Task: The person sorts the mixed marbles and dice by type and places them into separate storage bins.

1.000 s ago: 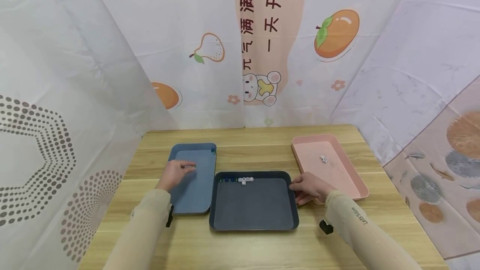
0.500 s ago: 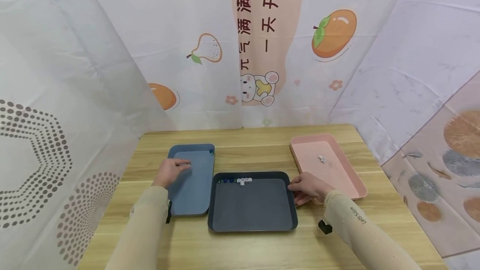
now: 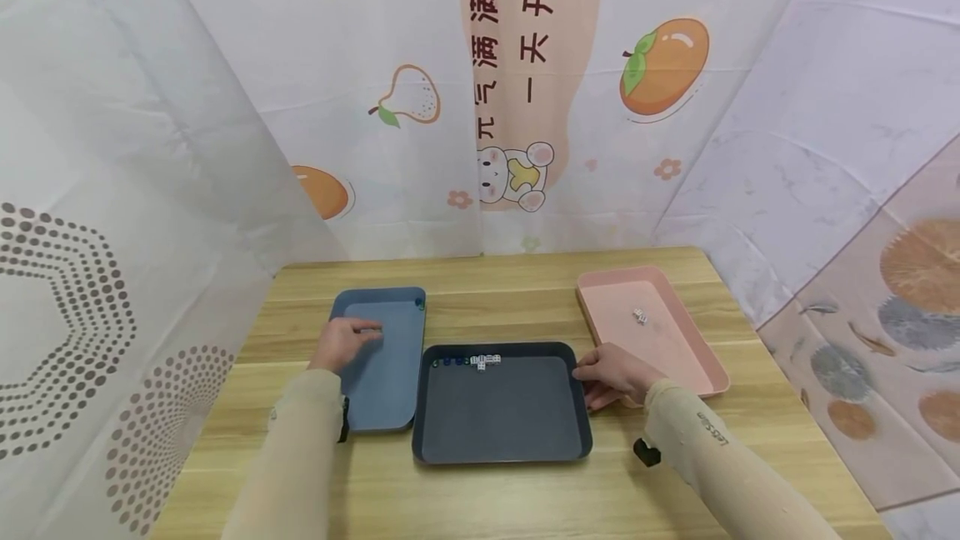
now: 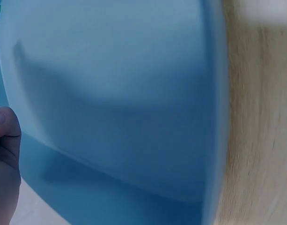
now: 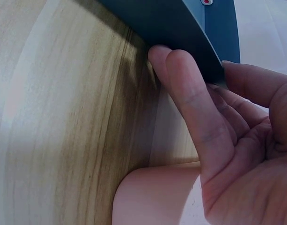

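My left hand (image 3: 347, 343) hovers over the blue tray (image 3: 390, 398), thumb and index finger reaching toward its middle. Whether anything small sits between those fingertips cannot be made out; the left wrist view catches only part of the hand (image 4: 5, 145). Small blue and green pieces (image 3: 420, 304) lie in the tray's far right corner. My right hand (image 3: 617, 373) grips the right rim of the dark grey tray (image 3: 502, 419), thumb over the edge, fingers against the outer wall (image 5: 162, 23). Along that tray's far side run several blue and green pieces (image 3: 453, 361) and white dice (image 3: 486, 360).
A pink tray (image 3: 678, 340) stands at an angle behind and right of my right hand, with a few white dice (image 3: 640, 317) inside. All three trays rest on a wooden table (image 3: 495, 498). A printed curtain (image 3: 420, 190) hangs behind the table's far edge.
The head view has shifted slightly, so the scene sits a little further left. My left hand has barely moved over the blue tray; my right hand keeps its hold on the dark tray's rim.
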Demonstrator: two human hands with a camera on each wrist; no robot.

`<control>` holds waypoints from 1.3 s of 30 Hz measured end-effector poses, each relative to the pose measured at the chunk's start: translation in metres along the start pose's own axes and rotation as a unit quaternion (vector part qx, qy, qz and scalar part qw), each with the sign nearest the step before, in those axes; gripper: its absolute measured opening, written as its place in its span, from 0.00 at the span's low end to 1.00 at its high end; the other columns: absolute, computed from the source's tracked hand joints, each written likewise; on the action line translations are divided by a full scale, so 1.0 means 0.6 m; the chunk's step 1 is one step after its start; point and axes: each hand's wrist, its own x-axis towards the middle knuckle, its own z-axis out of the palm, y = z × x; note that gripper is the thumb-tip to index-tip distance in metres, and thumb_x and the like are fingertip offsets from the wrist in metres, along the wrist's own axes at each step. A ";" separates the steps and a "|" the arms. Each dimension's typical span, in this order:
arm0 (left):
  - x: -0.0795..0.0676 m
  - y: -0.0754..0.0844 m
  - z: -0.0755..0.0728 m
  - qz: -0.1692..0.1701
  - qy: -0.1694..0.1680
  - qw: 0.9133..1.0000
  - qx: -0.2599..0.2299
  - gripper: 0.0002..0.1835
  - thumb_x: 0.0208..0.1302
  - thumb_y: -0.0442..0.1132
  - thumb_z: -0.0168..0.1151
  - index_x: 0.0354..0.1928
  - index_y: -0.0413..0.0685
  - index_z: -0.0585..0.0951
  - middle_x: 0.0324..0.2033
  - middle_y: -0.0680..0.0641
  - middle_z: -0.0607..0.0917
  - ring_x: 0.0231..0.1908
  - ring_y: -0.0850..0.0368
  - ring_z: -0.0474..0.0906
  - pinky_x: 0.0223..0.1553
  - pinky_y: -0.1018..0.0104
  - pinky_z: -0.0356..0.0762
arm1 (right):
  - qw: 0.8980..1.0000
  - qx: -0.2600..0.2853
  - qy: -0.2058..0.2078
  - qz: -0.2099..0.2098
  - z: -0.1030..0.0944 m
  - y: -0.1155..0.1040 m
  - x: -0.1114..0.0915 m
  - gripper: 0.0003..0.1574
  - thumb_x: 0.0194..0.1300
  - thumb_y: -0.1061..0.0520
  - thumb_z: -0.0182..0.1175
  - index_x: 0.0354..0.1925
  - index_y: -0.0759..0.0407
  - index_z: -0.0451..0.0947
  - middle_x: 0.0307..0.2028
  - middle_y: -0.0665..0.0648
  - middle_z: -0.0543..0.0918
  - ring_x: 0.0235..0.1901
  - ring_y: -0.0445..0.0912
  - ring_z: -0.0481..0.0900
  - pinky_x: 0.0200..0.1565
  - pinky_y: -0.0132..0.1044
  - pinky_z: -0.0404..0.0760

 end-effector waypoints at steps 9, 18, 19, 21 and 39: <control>0.005 -0.009 0.016 0.005 0.005 1.000 0.000 0.13 0.68 0.40 0.69 0.51 0.45 0.90 0.53 0.37 0.87 0.55 0.36 0.82 0.53 0.43 0.81 | 1.000 0.000 -0.003 0.000 0.001 0.000 0.001 0.13 0.73 0.60 0.60 0.48 0.70 0.84 0.31 0.63 0.85 0.24 0.47 0.86 0.28 0.40 0.88; 0.009 -0.018 0.026 -0.008 0.003 1.000 -0.021 0.13 0.67 0.39 0.69 0.52 0.46 0.89 0.55 0.37 0.86 0.61 0.34 0.78 0.60 0.40 0.76 | 1.000 -0.003 -0.003 -0.001 -0.001 0.001 0.003 0.12 0.73 0.60 0.61 0.47 0.69 0.84 0.31 0.63 0.86 0.24 0.47 0.87 0.28 0.40 0.88; 0.011 -0.018 0.027 -0.011 0.002 1.000 -0.024 0.13 0.67 0.39 0.70 0.52 0.46 0.89 0.56 0.37 0.86 0.61 0.34 0.77 0.60 0.40 0.76 | 1.000 -0.003 -0.003 -0.001 -0.001 0.001 0.003 0.12 0.73 0.60 0.61 0.47 0.69 0.84 0.31 0.63 0.86 0.23 0.47 0.86 0.28 0.40 0.88; 0.013 -0.016 0.028 -0.017 -0.001 0.999 -0.027 0.13 0.67 0.39 0.69 0.52 0.46 0.89 0.56 0.37 0.85 0.62 0.34 0.76 0.62 0.39 0.74 | 1.000 -0.003 -0.002 -0.001 -0.001 0.002 0.003 0.12 0.73 0.60 0.61 0.47 0.69 0.84 0.30 0.63 0.86 0.23 0.47 0.86 0.28 0.40 0.88; 0.016 -0.008 0.039 -0.035 -0.008 0.999 -0.032 0.12 0.66 0.34 0.68 0.50 0.40 0.89 0.55 0.34 0.85 0.62 0.33 0.76 0.62 0.40 0.74 | 1.000 0.002 -0.004 -0.002 0.001 0.001 0.002 0.14 0.73 0.60 0.61 0.49 0.70 0.84 0.31 0.63 0.86 0.24 0.47 0.87 0.28 0.39 0.88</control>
